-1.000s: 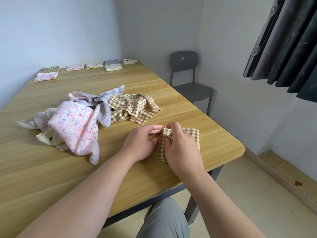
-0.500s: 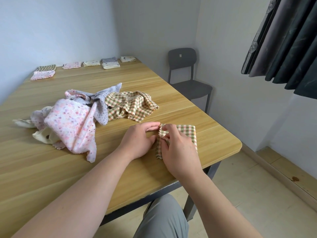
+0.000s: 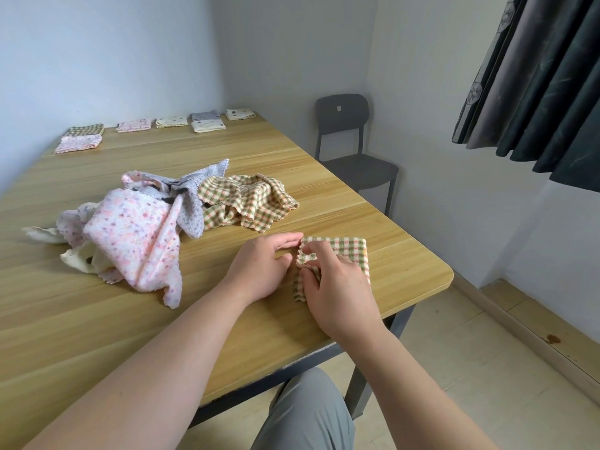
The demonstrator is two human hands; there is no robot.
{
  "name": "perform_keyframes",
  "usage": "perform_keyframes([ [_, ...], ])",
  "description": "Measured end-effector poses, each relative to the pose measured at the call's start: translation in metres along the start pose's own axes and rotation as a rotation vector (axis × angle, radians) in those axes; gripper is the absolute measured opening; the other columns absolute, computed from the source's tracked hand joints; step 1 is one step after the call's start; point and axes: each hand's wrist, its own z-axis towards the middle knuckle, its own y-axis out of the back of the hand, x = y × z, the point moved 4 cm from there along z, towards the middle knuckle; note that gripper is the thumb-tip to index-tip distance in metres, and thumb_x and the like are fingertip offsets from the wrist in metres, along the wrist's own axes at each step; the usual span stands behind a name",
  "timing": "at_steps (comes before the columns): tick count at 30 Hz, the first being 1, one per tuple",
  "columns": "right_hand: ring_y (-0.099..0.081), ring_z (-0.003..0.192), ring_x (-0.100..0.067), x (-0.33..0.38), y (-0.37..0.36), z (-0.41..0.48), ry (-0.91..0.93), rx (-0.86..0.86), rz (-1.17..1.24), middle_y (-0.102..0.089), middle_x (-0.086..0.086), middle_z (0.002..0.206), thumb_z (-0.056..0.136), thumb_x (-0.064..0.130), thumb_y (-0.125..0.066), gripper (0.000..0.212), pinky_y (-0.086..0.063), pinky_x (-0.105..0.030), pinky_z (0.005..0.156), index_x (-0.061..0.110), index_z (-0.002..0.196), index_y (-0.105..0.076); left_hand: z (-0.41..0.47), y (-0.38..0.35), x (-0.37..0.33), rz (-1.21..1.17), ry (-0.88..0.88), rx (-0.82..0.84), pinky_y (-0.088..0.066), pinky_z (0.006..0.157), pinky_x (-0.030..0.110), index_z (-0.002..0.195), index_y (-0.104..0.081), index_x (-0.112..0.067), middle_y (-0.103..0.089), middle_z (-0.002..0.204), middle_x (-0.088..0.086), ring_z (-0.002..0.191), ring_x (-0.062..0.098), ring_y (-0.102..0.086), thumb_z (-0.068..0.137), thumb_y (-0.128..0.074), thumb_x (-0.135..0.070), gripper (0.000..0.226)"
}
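A small green, orange and cream checked cloth (image 3: 352,250) lies folded near the table's right front corner. My right hand (image 3: 337,287) rests on it, fingers curled, pinching its wavy left edge. Just to the left, my left hand (image 3: 261,267) lies on the wooden table (image 3: 406,271). Its straight index finger touches the cloth's far left corner, and the thumb is apart from the cloth. Much of the cloth's near half is hidden under my right hand.
A loose heap lies left of centre: a pink flowered cloth (image 3: 133,235), a grey cloth (image 3: 194,190) and a second checked cloth (image 3: 250,203). Several folded cloths (image 3: 172,123) line the far edge. A dark chair (image 3: 350,144) stands beyond the right edge, and a dark curtain (image 3: 535,86) hangs at the right.
My right fingers have worked a little along the cloth's left edge. Both hands stay at the same spot, and the view has shifted slightly.
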Motion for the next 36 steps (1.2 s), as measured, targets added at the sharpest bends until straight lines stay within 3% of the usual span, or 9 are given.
perform_keyframes([
  [4,-0.062,0.085,-0.021,0.0,-0.002,-0.001,0.013,0.007,-0.012,-0.066,-0.001,0.098,0.101,0.029,-0.051,0.028,-0.054,-0.042,0.07,0.029,0.129,-0.048,0.002,-0.002,0.002,0.023,-0.013,0.0,-0.04,0.067,-0.004,0.139,-0.058,-0.042,-0.062,0.133,-0.025,0.098,0.024,-0.071,0.099,-0.06,-0.016,0.048],
  [8,-0.06,0.082,-0.021,-0.003,-0.006,-0.002,0.008,0.031,-0.03,-0.064,-0.002,0.096,0.1,0.03,-0.052,0.029,-0.055,-0.043,0.067,0.03,0.128,-0.047,0.001,-0.001,0.001,0.014,-0.008,0.001,-0.039,0.067,-0.003,0.139,-0.058,-0.041,-0.062,0.134,-0.024,0.1,0.015,-0.07,0.1,-0.058,-0.016,0.047],
  [12,-0.065,0.082,-0.014,0.002,-0.004,-0.002,0.04,0.022,-0.004,-0.072,0.005,0.094,0.1,0.036,-0.049,0.028,-0.056,-0.041,0.066,0.029,0.128,-0.047,0.001,0.0,-0.001,-0.042,0.002,0.004,-0.033,0.081,-0.001,0.137,-0.061,-0.037,-0.064,0.133,-0.019,0.114,-0.005,-0.056,0.105,-0.048,-0.018,0.039],
  [16,-0.066,0.067,-0.009,0.004,0.024,0.002,-0.097,-0.154,0.211,-0.073,0.011,0.089,0.102,0.039,-0.05,0.022,-0.056,-0.037,0.06,0.026,0.118,-0.057,0.0,0.001,-0.003,0.008,-0.039,-0.037,-0.039,0.102,0.019,0.139,-0.061,-0.031,-0.061,0.14,-0.012,0.132,0.006,-0.053,0.107,-0.044,-0.035,0.036],
  [19,-0.065,0.085,-0.011,-0.009,0.044,0.01,-0.178,-0.287,0.162,-0.071,0.006,0.099,0.101,0.031,-0.054,0.018,-0.054,-0.032,0.072,0.023,0.115,-0.062,-0.002,-0.001,-0.011,0.103,-0.171,-0.043,-0.028,0.116,0.024,0.146,-0.053,-0.028,-0.048,0.153,-0.012,0.143,0.004,-0.038,0.105,-0.043,-0.048,0.047],
  [24,-0.055,0.128,-0.021,-0.039,0.043,0.024,-0.122,-0.041,-0.153,-0.064,-0.001,0.136,0.104,0.025,-0.05,0.032,-0.044,-0.032,0.101,0.016,0.131,-0.064,-0.007,-0.02,-0.022,0.369,-0.392,0.192,0.001,0.123,0.025,0.161,-0.019,-0.028,-0.009,0.166,-0.016,0.153,0.0,-0.003,0.105,-0.04,-0.05,0.064],
  [27,-0.03,0.15,-0.02,-0.047,0.033,0.028,-0.026,0.207,-0.273,-0.042,0.001,0.158,0.108,0.031,-0.037,0.042,-0.028,-0.04,0.121,0.021,0.146,-0.052,-0.008,-0.027,-0.023,0.489,-0.393,0.303,0.007,0.125,0.03,0.162,-0.005,-0.025,0.002,0.167,-0.016,0.152,-0.001,0.007,0.107,-0.036,-0.047,0.067],
  [30,-0.009,0.156,-0.016,-0.056,0.024,0.025,-0.047,0.435,-0.35,-0.02,0.004,0.167,0.11,0.041,-0.023,0.052,-0.012,-0.038,0.125,0.024,0.159,-0.027,-0.009,-0.031,-0.02,0.562,-0.346,0.377,0.008,0.126,0.036,0.162,0.004,-0.025,0.011,0.167,-0.016,0.151,-0.001,0.015,0.108,-0.025,-0.051,0.066],
  [36,0.007,0.155,-0.011,-0.064,0.026,0.019,-0.105,0.541,-0.375,-0.002,0.007,0.169,0.108,0.048,-0.012,0.06,0.002,-0.04,0.126,0.024,0.162,-0.009,-0.01,-0.034,-0.017,0.617,-0.311,0.459,0.014,0.125,0.039,0.159,0.016,-0.029,0.025,0.163,-0.019,0.147,-0.003,0.027,0.107,-0.013,-0.055,0.065],
])
